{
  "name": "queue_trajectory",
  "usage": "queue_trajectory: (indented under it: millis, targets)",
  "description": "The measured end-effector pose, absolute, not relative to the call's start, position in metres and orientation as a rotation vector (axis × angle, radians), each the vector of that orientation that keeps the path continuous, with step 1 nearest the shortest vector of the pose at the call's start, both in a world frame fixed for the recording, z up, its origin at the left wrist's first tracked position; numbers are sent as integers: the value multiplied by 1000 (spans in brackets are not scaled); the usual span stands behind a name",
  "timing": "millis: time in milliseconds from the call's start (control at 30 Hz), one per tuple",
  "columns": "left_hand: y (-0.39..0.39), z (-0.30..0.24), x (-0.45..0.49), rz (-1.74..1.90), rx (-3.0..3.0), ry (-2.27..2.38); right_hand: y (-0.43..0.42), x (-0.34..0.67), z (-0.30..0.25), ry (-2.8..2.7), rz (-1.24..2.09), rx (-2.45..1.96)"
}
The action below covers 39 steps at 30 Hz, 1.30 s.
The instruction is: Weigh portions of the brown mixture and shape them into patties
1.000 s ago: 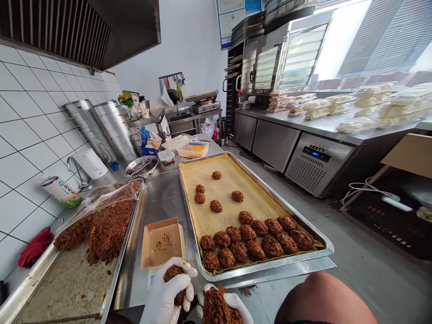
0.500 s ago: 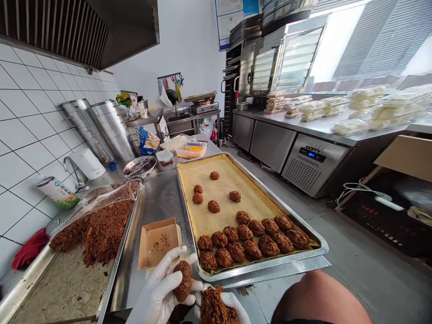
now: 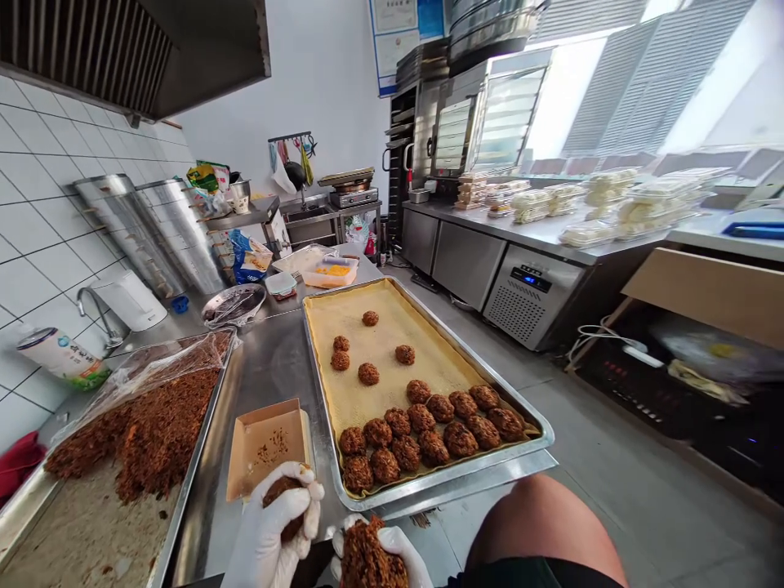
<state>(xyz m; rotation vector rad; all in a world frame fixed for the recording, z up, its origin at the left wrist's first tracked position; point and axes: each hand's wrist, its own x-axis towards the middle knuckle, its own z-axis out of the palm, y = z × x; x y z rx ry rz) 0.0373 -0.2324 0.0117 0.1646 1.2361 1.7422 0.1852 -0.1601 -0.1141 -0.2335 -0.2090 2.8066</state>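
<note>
Patty (image 3: pixel 280 498) clenched inside L grip (image 3: pixel 269 531), shredded clump (image 3: pixel 366 557) w/in cupped R grip (image 3: pixel 397 551)

Left of the steel table (image 3: pixel 263 359): white tiled wall (image 3: pixel 37 245), faucet (image 3: pixel 91 309), white electric kettle (image 3: pixel 130 300), canister lying on its side (image 3: pixel 61 358), red cloth (image 3: pixel 18 465). Far end of table: metal bowl (image 3: pixel 233 305) with wire utensil inside, plastic tub of yellow food (image 3: pixel 331 273), blue-and-white bag (image 3: pixel 248 260). Beyond table: sink (image 3: pixel 306 216), countertop griddle (image 3: pixel 352 192). Above left: range hood (image 3: pixel 122 49). Right of table: oven (image 3: pixel 483 114), steel under-counter fridge (image 3: pixel 527 298), clear packs of pale food (image 3: pixel 637 208) on top.
</note>
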Motion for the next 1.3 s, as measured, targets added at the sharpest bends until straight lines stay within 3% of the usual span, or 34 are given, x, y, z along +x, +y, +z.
queue_trajectory:
  millis: [233,433,600,767,900,1033,1300]
  targets:
    - [-160,12,20,1401,861,1811,-159,191,-78,-365,2738,-86]
    - [-100,30,0,1361,1167,1964,-159,204,-34,-303,2671,-167]
    - [-141,61,34,1354,1436,1880,-150,206,-3,-200,2507,-244]
    - [-193,38,89,1367,1981,1752,-146,192,9,-167,2393,-372]
    - [-204,18,92,1629,1926,2066,-154,172,7,-175,2344,-548]
    - [-214,12,83,1534,1956,2189,-159,159,-1,-274,2384,-587]
    - [-227,-1,80,1683,1858,2216,-172,143,-13,-402,2378,-647]
